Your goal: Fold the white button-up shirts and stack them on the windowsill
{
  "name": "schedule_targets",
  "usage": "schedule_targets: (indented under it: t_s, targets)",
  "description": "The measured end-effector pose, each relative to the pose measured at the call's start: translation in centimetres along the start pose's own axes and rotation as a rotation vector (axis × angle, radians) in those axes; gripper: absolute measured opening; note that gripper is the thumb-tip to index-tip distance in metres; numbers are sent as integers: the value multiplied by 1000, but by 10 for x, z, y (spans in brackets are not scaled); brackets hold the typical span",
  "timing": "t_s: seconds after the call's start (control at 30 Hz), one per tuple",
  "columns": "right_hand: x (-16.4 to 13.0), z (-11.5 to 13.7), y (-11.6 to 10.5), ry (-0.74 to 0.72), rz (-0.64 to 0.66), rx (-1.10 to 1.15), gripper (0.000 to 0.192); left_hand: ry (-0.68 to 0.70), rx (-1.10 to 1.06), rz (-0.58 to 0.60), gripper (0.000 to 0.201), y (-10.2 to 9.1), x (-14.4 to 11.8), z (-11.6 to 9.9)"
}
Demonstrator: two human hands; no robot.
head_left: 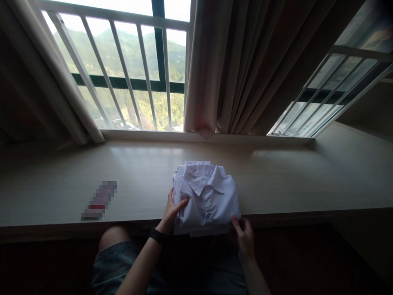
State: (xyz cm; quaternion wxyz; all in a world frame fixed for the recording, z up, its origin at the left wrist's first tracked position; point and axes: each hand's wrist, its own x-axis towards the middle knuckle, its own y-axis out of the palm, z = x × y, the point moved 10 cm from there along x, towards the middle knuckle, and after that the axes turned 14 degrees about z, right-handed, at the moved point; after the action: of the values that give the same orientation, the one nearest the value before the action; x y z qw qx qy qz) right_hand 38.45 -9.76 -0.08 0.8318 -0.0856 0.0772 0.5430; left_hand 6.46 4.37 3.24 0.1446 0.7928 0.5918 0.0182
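Our left hand pinching left side of folded shirt stack, thumb on top; right hand gripping bottom right corner. Stack overhangs front edge of windowsill. Risk: uneven pull, and we likely spill layers off edge.

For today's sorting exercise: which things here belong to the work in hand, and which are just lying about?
In use:
folded white shirts
left hand, gripping their left edge
right hand, at their near right corner

Lying about:
blurred flat packet
curtain
window bars

both hands gripping folded shirts, sill
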Motion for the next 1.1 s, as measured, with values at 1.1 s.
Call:
schedule_targets:
  t_s: [1.1]
  targets:
    - [79,60,58,103,409,334,55,135,91,254,91,61,23,-128]
